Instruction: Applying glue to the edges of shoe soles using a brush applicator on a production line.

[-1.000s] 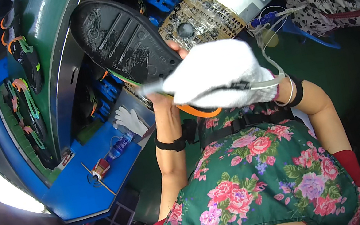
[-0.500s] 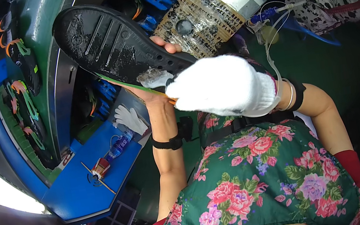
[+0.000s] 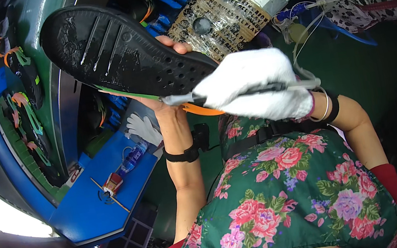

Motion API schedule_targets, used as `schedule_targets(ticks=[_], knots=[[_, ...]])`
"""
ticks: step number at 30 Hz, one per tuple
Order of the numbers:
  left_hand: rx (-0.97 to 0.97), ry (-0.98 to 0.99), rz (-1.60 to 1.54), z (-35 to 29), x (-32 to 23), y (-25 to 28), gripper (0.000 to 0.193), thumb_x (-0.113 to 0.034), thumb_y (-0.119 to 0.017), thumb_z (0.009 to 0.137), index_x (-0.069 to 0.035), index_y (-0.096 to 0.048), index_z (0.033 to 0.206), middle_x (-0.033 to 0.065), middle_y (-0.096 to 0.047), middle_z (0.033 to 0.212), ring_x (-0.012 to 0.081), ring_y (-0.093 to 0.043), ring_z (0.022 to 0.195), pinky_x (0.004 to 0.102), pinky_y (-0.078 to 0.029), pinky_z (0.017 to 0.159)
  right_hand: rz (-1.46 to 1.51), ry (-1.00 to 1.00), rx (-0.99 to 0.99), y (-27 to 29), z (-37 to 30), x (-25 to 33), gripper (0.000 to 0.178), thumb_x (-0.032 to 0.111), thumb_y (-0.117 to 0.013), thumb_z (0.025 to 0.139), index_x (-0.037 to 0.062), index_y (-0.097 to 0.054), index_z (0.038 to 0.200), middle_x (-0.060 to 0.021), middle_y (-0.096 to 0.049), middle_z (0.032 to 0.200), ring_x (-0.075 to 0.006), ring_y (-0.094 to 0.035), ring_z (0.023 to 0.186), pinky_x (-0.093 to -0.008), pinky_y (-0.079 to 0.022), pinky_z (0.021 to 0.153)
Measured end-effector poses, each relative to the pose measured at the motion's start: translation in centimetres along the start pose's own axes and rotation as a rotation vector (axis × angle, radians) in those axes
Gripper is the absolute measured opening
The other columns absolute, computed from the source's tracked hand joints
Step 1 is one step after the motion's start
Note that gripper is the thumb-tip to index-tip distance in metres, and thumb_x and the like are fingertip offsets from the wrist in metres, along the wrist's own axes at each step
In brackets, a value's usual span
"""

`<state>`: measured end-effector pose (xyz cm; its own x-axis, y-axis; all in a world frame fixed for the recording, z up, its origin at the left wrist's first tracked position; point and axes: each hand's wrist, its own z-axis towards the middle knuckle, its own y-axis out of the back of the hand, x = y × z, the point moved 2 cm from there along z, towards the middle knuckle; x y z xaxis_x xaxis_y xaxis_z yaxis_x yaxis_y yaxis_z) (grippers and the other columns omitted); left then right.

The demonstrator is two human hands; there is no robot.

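A black-soled shoe [image 3: 116,56], underside showing, is gripped aloft by a left hand [image 3: 151,103] mostly hidden behind it. At its near edge, a brush-like tool [image 3: 179,99], contact unclear, is clasped in the white-gloved right hand [image 3: 254,83].

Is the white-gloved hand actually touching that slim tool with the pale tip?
Touching. The head view shows the gloved right hand closed around the pale-tipped tool, its shaft lying against the glove.

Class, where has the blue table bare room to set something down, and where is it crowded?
Bare: the blue tabletop between the red object and the green strip. Crowded: its far end, where a bottle and white glove lie close together; shoes line the strip.
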<state>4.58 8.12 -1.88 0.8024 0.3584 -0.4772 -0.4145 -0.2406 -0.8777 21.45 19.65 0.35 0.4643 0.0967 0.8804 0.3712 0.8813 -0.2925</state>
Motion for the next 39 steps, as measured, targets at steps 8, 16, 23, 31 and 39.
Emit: schedule_targets(ticks=[8,16,23,31,39], knots=[[0.008,0.017,0.14,0.3,-0.8,1.1,0.12,-0.097,-0.05,0.073,0.006,-0.052,0.135,0.0194,-0.059,0.12,0.035,-0.058,0.11,0.0512,-0.056,0.09,-0.205,0.124,0.08,0.5,-0.4,0.7,0.019,0.009,-0.083,0.081,0.011,-0.081,0.1,-0.0082,-0.079,0.105,-0.0247,-0.075,0.089,-0.0344,-0.06,0.076],[0.059,-0.068,0.101,1.1,-0.7,0.0,0.106,-0.088,-0.051,0.084,0.008,-0.055,0.129,0.0192,-0.062,0.117,0.0329,-0.06,0.108,0.048,-0.053,0.094,-0.252,0.107,0.078,1.2,-0.5,0.8,0.02,-0.003,-0.078,0.081,0.0052,-0.08,0.099,-0.0102,-0.079,0.103,-0.0226,-0.076,0.092,-0.0344,-0.06,0.081],[0.092,-0.062,0.097,1.9,-0.7,-0.3,0.099,-0.081,-0.053,0.089,0.01,-0.054,0.128,0.0199,-0.063,0.115,0.0343,-0.06,0.108,0.0481,-0.055,0.09,-0.087,-0.098,-0.004,2.3,-0.7,-0.1,0.013,0.0,-0.08,0.081,0.0047,-0.08,0.093,-0.0118,-0.079,0.102,-0.0236,-0.076,0.091,-0.0339,-0.06,0.08],[0.144,-0.093,0.191,2.1,-1.3,0.1,0.086,-0.07,-0.055,0.095,0.011,-0.055,0.125,0.0213,-0.063,0.114,0.0345,-0.061,0.106,0.0483,-0.054,0.09,-0.152,0.012,0.064,2.0,-1.0,0.6,0.013,0.003,-0.084,0.079,0.0062,-0.08,0.09,-0.0124,-0.079,0.101,-0.0258,-0.076,0.09,-0.0347,-0.06,0.078],[0.161,-0.215,0.432,2.1,-1.5,-0.4,0.074,-0.061,-0.053,0.099,0.011,-0.06,0.116,0.0221,-0.064,0.111,0.0346,-0.068,0.093,0.0494,-0.052,0.086,-0.259,0.119,0.114,1.8,-1.8,1.5,0.016,0.003,-0.083,0.078,0.0068,-0.08,0.093,-0.0122,-0.079,0.104,-0.0255,-0.075,0.089,-0.0343,-0.059,0.076]])
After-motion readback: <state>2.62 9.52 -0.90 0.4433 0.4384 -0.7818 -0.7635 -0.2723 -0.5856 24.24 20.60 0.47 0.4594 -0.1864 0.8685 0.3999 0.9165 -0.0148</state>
